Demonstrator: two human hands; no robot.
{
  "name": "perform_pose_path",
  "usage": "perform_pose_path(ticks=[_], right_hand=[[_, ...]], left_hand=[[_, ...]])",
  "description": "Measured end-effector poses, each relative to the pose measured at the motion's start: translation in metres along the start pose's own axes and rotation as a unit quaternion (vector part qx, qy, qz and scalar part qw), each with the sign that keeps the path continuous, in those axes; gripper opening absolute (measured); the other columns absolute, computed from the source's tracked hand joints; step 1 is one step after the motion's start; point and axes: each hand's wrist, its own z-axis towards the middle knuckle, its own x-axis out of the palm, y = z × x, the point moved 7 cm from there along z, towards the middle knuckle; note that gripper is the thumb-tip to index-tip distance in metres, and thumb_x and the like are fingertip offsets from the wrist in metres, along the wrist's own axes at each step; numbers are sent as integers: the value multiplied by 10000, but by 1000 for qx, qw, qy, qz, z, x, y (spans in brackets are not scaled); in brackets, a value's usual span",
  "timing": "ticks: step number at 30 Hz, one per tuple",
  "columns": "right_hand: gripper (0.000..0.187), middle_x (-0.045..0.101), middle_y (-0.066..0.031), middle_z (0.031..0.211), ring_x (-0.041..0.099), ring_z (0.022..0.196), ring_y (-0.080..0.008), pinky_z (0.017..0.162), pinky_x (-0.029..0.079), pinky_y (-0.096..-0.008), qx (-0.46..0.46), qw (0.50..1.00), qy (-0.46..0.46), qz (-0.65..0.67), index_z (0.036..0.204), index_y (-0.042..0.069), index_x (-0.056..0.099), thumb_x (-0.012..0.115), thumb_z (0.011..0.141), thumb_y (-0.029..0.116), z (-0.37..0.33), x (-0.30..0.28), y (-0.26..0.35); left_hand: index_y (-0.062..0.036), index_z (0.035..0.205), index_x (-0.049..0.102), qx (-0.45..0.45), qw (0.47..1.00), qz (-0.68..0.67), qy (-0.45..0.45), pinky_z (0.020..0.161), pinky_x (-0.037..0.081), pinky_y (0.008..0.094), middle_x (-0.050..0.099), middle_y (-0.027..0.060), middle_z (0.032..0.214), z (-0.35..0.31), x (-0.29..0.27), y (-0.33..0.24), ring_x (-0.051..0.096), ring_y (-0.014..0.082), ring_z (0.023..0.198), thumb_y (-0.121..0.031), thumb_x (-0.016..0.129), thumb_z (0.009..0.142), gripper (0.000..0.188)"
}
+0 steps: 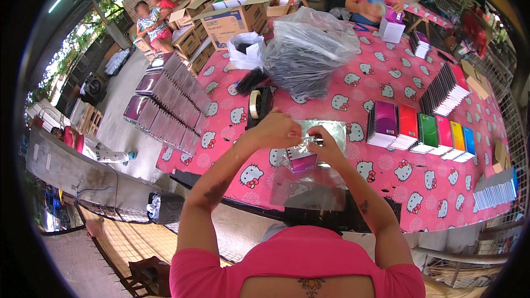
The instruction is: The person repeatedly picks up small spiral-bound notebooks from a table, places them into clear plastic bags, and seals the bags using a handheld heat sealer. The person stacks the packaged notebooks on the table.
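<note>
A purple spiral notebook (302, 161) stands near the table's front edge, with clear plastic around it. Over its top, my left hand (277, 131) has its fingers curled together; what they hold, if anything, is too small to make out. On the notebook's right side, my right hand (326, 146) pinches the clear plastic wrapper between thumb and fingers. Behind the notebook lies a shiny flat plastic sheet (334, 131). A black tape dispenser (266, 102) with a pale roll sits just beyond my left hand.
Stacked wrapped notebooks (165, 105) stand at left. A big bag of black spiral bindings (309, 49) lies behind the dispenser. Coloured notebooks (408, 124) line the right, with blue ones (496, 189) nearer the edge. Across the table a person (375, 0) handles a notebook.
</note>
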Motion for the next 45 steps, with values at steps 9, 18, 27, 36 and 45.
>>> perform_pose_path(ticks=[9,18,27,36,45], right_hand=[[376,543,-34,1081,539,982,-123,845,485,-277,41,994,16,95,1193,57,529,711,867,105,-6,4,9],[313,541,-28,1069,517,960,-110,849,443,-277,41,960,-179,211,1186,65,541,632,931,222,-38,-3,-10],[474,645,-98,1163,625,1075,-248,968,496,-464,225,808,43,544,1277,76,555,662,935,386,-109,88,-46],[636,617,-106,1195,574,1144,-209,958,512,-380,3,995,74,-65,1297,29,492,811,748,-8,-83,-23,-5],[337,598,-105,1195,556,1157,-251,1005,417,-399,-62,994,-18,-87,1185,70,645,680,906,256,-82,-42,44]], left_hand=[[-64,952,652,-136,822,-531,157,639,400,255,570,-64,803,-4,152,102,507,90,752,-462,684,911,401],[20,1442,402,-127,970,134,-155,1140,249,597,458,286,1415,-35,84,-36,358,369,1409,-517,677,838,854],[38,1220,545,-197,957,-119,-177,968,439,465,611,196,1140,-41,64,-26,603,378,1057,-458,822,710,762],[24,1375,502,-161,835,-415,-322,1112,355,423,444,227,1445,-89,108,-42,437,318,1343,-393,722,891,675],[-41,1219,627,-205,833,-245,-452,948,477,423,619,174,1187,-101,61,18,600,347,1060,-206,622,946,319]])
